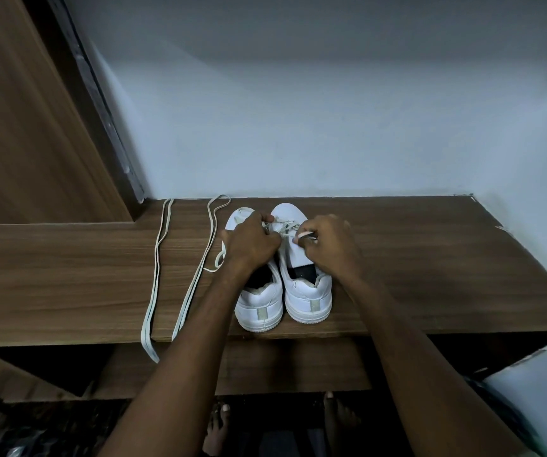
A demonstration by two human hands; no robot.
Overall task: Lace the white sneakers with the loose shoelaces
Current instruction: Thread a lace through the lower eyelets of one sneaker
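Note:
Two white sneakers stand side by side on a wooden shelf (413,275), heels toward me. The right sneaker (306,298) has a lace (285,225) crossed through its front eyelets. My left hand (252,242) grips one end of that lace above the tongue, and it covers much of the left sneaker (260,308). My right hand (328,247) pinches the other lace end between thumb and fingers. A long loose shoelace (158,258) lies doubled on the shelf to the left, its ends hanging over the front edge.
A pale wall rises behind the shelf. A wooden panel (18,127) closes in the left side. Below the shelf edge are my bare feet (219,430) on a dark floor, and a white object (535,374) sits at the lower right.

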